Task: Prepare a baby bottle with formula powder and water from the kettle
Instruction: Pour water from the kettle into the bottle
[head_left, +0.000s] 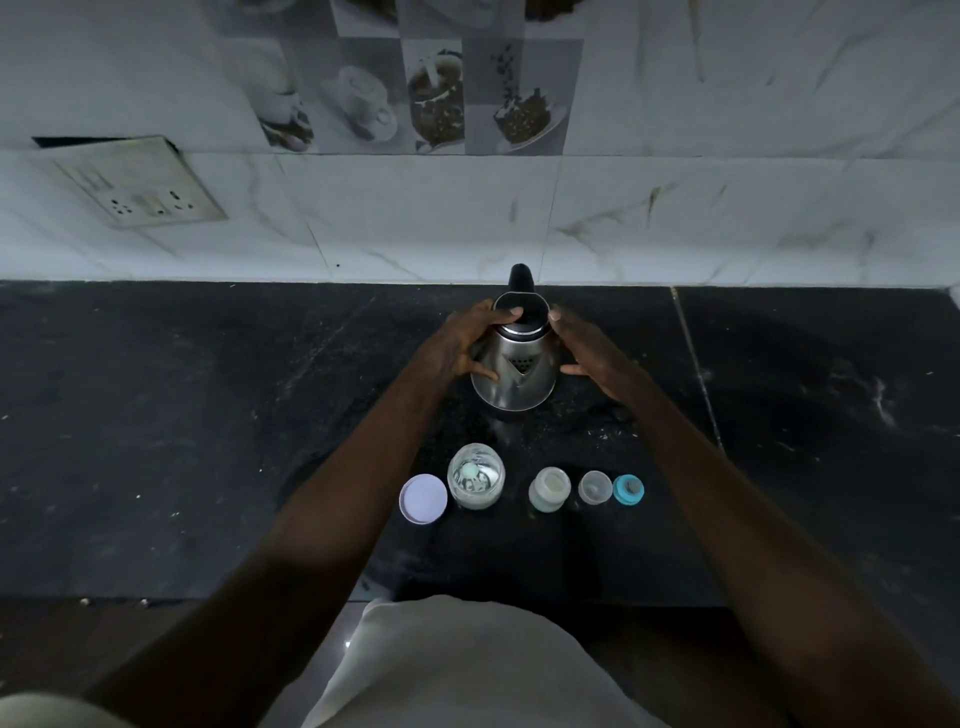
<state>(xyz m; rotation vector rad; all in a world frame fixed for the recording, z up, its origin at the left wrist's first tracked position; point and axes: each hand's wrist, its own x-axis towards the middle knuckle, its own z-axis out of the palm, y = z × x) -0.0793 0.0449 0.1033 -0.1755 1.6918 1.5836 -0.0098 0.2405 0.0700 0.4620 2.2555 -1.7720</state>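
A steel electric kettle (515, 371) stood upright on the black stone counter (208, 415), at about 12 o'clock from the person and close to the tiled back wall (467, 208). Its long axis ran vertically; the perforated spout faced 6 o'clock, toward the person, and the black handle (521, 278) stuck out at 12 o'clock, toward the wall. The lid looked shut, though the dim light made that hard to confirm.

The left hand (457, 343) lay against the kettle's 9 o'clock side, fingers spread and curved round the body, with one fingertip up on the lid rim and another low on the steel. The right hand (587, 353) was at the 3 o'clock side, fingers loosely spread; its uppermost fingertip met the lid rim, while the lower fingers seemed just beside the body, and contact there could not be told. Neither hand was closed tight.

Nearer the person, a row of small items ran from 9 to 3 o'clock: a pale round lid (423, 498) lying flat, touching an open glass jar (476, 476) of white powder; then, apart from these, the open baby bottle (549, 489) standing upright, mouth up; a clear bottle cap (595, 487); and, just beside it, a blue collar with teat (628, 489)
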